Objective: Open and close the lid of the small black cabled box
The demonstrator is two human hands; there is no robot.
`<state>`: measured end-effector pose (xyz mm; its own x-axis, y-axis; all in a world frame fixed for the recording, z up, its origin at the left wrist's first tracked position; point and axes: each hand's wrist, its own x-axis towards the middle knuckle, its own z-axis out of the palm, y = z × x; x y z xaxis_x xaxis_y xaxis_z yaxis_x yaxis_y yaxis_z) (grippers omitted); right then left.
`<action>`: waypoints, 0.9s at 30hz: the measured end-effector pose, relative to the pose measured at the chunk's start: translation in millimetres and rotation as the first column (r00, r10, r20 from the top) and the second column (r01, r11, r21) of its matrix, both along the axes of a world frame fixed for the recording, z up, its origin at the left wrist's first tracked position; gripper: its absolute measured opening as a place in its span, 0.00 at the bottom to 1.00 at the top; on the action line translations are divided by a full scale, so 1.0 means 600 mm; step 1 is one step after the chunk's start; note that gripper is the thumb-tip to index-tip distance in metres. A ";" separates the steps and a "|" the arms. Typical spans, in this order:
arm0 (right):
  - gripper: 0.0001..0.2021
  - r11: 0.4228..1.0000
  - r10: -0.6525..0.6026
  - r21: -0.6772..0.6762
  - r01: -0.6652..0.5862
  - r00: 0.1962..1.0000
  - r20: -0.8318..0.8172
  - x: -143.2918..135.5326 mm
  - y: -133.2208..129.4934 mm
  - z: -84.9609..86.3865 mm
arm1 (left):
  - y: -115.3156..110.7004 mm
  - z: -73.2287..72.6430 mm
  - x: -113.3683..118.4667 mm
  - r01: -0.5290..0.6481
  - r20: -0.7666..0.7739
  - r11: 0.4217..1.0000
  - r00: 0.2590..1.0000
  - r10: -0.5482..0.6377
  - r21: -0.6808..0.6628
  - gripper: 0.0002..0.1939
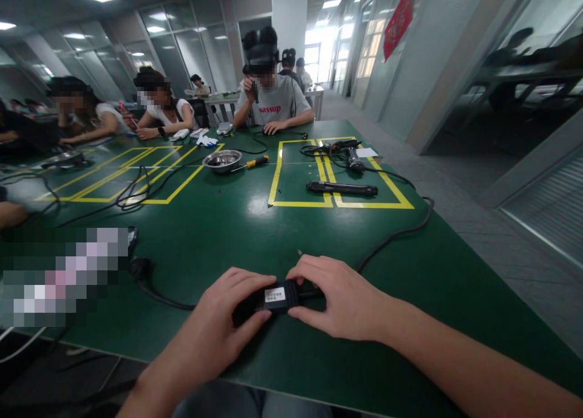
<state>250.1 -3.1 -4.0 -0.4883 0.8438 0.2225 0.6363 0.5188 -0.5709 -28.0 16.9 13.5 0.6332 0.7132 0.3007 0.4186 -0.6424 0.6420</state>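
A small black power adapter (274, 294) with a white printed label rests at the table's front, in line with a black cord. My left hand (228, 305) grips its left end between thumb and fingers. The right end is pinched by my right hand (341, 296), its fingertips on the ridged edge. To the left, a cord runs from under my left hand to a black plug (139, 268). On the other side the black cable (395, 232) leads from behind my right hand up the table's right side.
Yellow tape squares (300, 204) mark the green table (218, 236). A black cylindrical tool (341, 189) lies there, with a coiled-cord tool (355, 161) behind. A metal bowl (222, 161) and a yellow-black screwdriver (257, 161) sit mid-table. A person (277, 102) sits opposite; others sit left.
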 end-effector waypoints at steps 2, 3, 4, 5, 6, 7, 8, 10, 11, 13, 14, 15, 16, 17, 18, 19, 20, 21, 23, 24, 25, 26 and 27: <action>0.31 0.999 -0.029 -0.036 0.028 0.999 -0.018 0.001 -0.003 0.001 | 0.003 0.007 -0.005 -0.016 0.042 0.999 0.999 0.018 -0.045 0.16; 0.37 0.998 -0.041 -0.052 0.040 0.999 -0.033 0.001 -0.004 0.002 | 0.006 0.012 -0.008 -0.037 0.071 0.997 0.997 0.042 -0.065 0.13; 0.40 0.997 -0.048 -0.062 0.045 0.998 -0.047 0.002 -0.006 0.004 | 0.009 0.016 -0.010 -0.072 0.101 0.994 0.992 0.079 -0.077 0.09; 0.39 0.997 -0.047 -0.066 0.043 0.997 -0.057 0.002 -0.007 0.005 | 0.013 0.019 -0.011 -0.116 0.122 0.990 0.985 0.125 -0.080 0.06; 0.35 0.997 -0.039 -0.063 0.035 0.997 -0.060 0.002 -0.008 0.007 | 0.018 0.021 -0.010 -0.163 0.128 0.984 0.977 0.172 -0.076 0.04; 0.30 0.998 -0.030 -0.057 0.027 0.998 -0.059 0.002 -0.008 0.009 | 0.022 0.021 -0.008 -0.207 0.117 0.976 0.970 0.214 -0.066 0.04; 0.25 0.999 -0.024 -0.049 0.021 0.998 -0.054 0.001 -0.008 0.011 | 0.028 0.020 -0.005 -0.240 0.089 0.969 0.966 0.244 -0.056 0.04; 0.18 0.999 -0.017 -0.033 0.015 0.999 -0.044 0.000 -0.008 0.015 | 0.037 0.013 0.003 -0.275 0.010 0.960 0.961 0.276 -0.045 0.04; 0.16 1.000 -0.015 -0.024 0.014 0.999 -0.042 -0.001 -0.007 0.016 | 0.042 0.009 0.007 -0.282 -0.029 0.958 0.959 0.281 -0.043 0.04; 0.13 1.000 -0.008 -0.004 0.008 0.999 -0.039 -0.002 -0.006 0.017 | 0.048 -0.001 0.013 -0.287 -0.089 0.957 0.955 0.283 -0.041 0.04; 0.12 1.000 -0.004 0.010 0.005 0.999 -0.037 -0.002 -0.006 0.016 | 0.050 -0.004 0.014 -0.285 -0.108 0.958 0.954 0.280 -0.036 0.04; 0.12 1.000 0.001 0.024 -0.001 0.999 -0.035 -0.002 -0.005 0.015 | 0.050 -0.007 0.014 -0.278 -0.120 0.960 0.954 0.273 -0.025 0.05; 0.11 0.999 0.008 0.039 -0.007 0.999 -0.033 -0.001 -0.005 0.013 | 0.049 -0.009 0.013 -0.266 -0.124 0.964 0.957 0.263 -0.006 0.06; 0.10 0.999 0.013 0.053 -0.011 0.999 -0.032 -0.001 -0.005 0.011 | 0.047 -0.010 0.011 -0.255 -0.124 0.967 0.959 0.256 0.025 0.07; 0.10 0.998 0.016 0.064 -0.014 0.999 -0.031 -0.001 -0.004 0.009 | 0.042 -0.010 0.009 -0.247 -0.118 0.967 0.960 0.254 0.067 0.08; 0.09 0.997 0.017 0.071 -0.015 0.999 -0.031 0.000 -0.004 0.008 | 0.036 -0.010 0.006 -0.244 -0.108 0.963 0.960 0.257 0.116 0.09; 0.08 0.997 0.018 0.076 -0.016 0.999 -0.032 0.000 -0.004 0.007 | 0.028 -0.010 0.003 -0.246 -0.092 0.955 0.960 0.263 0.164 0.09; 0.08 0.997 0.020 0.079 -0.017 0.999 -0.034 0.000 -0.004 0.006 | 0.020 -0.009 0.001 -0.249 -0.074 0.947 0.961 0.268 0.203 0.10; 0.07 0.996 0.024 0.084 -0.020 0.999 -0.041 0.000 -0.005 0.006 | 0.001 -0.009 -0.003 -0.234 -0.053 0.946 0.966 0.252 0.226 0.09; 0.07 0.996 0.025 0.084 -0.022 0.999 -0.043 0.001 -0.005 0.006 | -0.007 -0.010 -0.005 -0.216 -0.055 0.953 0.971 0.232 0.212 0.08; 0.06 0.996 0.025 0.082 -0.021 0.999 -0.042 0.001 -0.005 0.006 | -0.013 -0.010 -0.007 -0.197 -0.063 0.962 0.975 0.213 0.191 0.08; 0.06 0.997 0.022 0.079 -0.018 0.999 -0.039 0.002 -0.005 0.006 | -0.018 -0.011 -0.009 -0.182 -0.075 0.969 0.978 0.197 0.168 0.07; 0.05 0.997 0.017 0.077 -0.015 0.999 -0.033 0.002 -0.006 0.006 | -0.021 -0.011 -0.011 -0.170 -0.090 0.975 0.979 0.184 0.145 0.07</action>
<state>251.5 -6.4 -0.5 -0.4926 0.8159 0.3026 0.6087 0.5716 -0.5503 -34.4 4.1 6.9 0.5334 0.7735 0.3423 0.5923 -0.6305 0.5017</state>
